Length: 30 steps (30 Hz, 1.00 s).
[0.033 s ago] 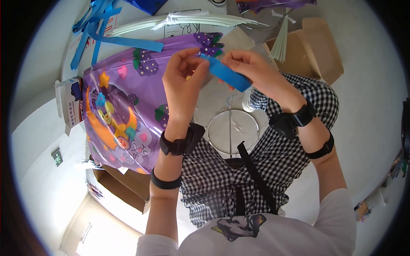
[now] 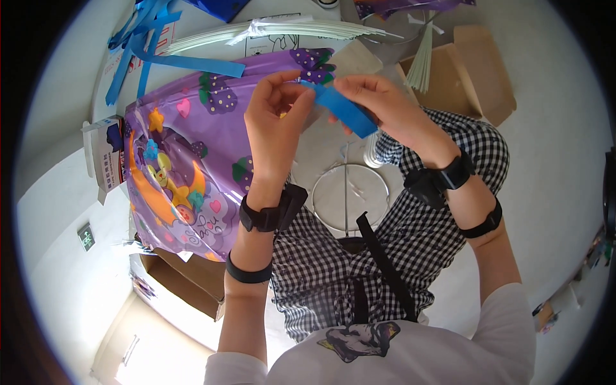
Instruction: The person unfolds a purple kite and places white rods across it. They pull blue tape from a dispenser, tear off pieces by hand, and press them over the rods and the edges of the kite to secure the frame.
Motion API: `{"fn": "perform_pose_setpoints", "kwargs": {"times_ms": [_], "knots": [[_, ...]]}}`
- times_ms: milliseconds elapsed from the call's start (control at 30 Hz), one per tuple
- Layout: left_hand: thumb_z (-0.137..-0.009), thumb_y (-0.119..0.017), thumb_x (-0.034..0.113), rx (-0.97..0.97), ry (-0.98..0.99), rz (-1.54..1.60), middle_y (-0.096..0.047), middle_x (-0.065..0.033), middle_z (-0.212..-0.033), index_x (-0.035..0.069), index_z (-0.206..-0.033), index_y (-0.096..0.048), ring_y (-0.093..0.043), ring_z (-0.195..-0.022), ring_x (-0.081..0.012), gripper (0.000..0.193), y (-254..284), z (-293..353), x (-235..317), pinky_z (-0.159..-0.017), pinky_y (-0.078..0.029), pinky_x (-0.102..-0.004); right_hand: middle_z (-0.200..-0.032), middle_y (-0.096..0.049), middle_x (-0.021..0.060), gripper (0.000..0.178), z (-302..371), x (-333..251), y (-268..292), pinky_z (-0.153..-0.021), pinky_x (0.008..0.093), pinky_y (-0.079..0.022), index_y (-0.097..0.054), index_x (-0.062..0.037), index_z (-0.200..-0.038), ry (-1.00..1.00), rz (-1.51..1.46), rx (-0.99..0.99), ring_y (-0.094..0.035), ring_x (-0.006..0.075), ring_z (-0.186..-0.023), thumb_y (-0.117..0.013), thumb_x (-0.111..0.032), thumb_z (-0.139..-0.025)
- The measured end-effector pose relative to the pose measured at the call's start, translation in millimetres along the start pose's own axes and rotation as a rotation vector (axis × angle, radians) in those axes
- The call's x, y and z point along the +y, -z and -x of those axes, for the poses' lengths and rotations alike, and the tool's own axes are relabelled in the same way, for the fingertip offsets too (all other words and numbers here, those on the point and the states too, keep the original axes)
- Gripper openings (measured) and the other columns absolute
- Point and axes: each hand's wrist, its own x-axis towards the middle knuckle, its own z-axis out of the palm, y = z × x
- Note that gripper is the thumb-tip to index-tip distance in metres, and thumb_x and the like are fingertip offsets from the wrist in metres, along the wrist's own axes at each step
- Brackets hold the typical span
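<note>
A short length of blue ribbon (image 2: 350, 114) is stretched between my two hands above the purple plastic sheet. My left hand (image 2: 276, 112) pinches its left end between thumb and fingers. On the other side, my right hand (image 2: 378, 102) has thumb and fingertips closed at the ribbon's upper part, while its free end hangs down to the right. Some of the right fingertips are hidden behind the ribbon. Below, a round wire frame (image 2: 314, 192) with a straight bar across it lies between my knees.
The purple printed plastic sheet (image 2: 192, 160) spreads on the left. Blue ribbon strips (image 2: 154, 58) lie at the far left. Behind my hands is a tied bundle of pale thin rods (image 2: 301, 29). An open cardboard box (image 2: 449, 77) stands right, another box (image 2: 186, 282) lower left.
My right thumb and fingers have shifted slightly up and left along the ribbon, uncovering a little more of it. My left hand stays nearly still.
</note>
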Motion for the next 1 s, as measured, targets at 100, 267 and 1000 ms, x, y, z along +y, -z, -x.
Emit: {"fn": "perform_pose_setpoints", "kwargs": {"times_ms": [100, 267, 1000], "knots": [[-0.088, -0.067, 0.004, -0.023, 0.007, -0.032, -0.069, -0.0033, -0.091, -0.002, -0.116, -0.059, -0.062, -0.080, -0.0067, 0.031, -3.0, -6.4, -0.7, -0.067, -0.045, -0.0191, -0.089, -0.068, 0.0064, 0.034, 0.1, -0.7, -0.7, -0.064, 0.0209, -0.051, -0.063, -0.0026, -0.098, -0.095, -0.139, 0.119, -0.065, 0.0102, -0.072, -0.057, -0.036, -0.099], [-0.088, -0.068, 0.006, -0.021, -0.028, -0.022, -0.069, -0.0039, -0.090, -0.002, -0.115, -0.059, -0.061, -0.079, -0.0068, 0.030, -10.4, -9.8, 1.2, -0.066, -0.045, -0.0190, -0.074, -0.063, -0.0028, 0.036, -5.2, 11.7, 0.3, -0.054, 0.0196, -0.045, -0.069, -0.0029, -0.089, -0.006, -0.097, 0.203, -0.056, 0.0026, -0.063, -0.066, -0.038, -0.093], [-0.078, -0.077, 0.000, 0.183, 0.012, 0.089, -0.064, -0.0039, -0.091, -0.001, -0.100, -0.057, -0.059, -0.075, -0.0068, 0.029, -41.5, 31.3, 4.9, -0.064, -0.048, -0.0203, -0.098, -0.068, 0.0030, 0.030, -8.9, 6.7, -7.2, -0.079, 0.0245, -0.050, -0.067, -0.0012, -0.108, 0.317, -0.136, 0.231, -0.064, 0.0108, -0.090, -0.059, -0.028, -0.098]]}}
